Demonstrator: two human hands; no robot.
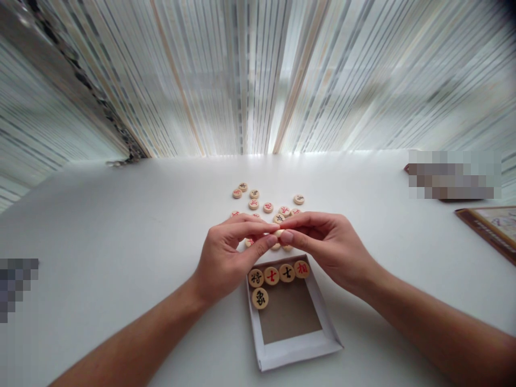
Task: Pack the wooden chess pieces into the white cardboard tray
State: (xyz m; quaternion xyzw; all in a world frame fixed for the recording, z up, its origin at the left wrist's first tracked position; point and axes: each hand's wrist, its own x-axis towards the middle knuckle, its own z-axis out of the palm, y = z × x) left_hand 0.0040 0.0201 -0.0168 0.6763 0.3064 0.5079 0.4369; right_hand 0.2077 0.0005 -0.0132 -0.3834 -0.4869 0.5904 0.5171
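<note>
Between the fingertips of my left hand and my right hand is a small pale round piece, pinched by both and seen edge-on, its face hidden. Just below them sits a shallow white box with a brown bottom. Its top row holds several round wooden pieces with black or red characters, among them a red-marked piece at the right end. Under that row, at the left side, lies one black-marked piece. Both hands are closed around the pinched piece, above the box's far edge.
Loose wooden pieces lie scattered on the white table beyond and partly beneath my hands. A brown-edged flat item is at the right. Blurred-out objects sit at the left edge and back right. Striped string curtains hang behind the table.
</note>
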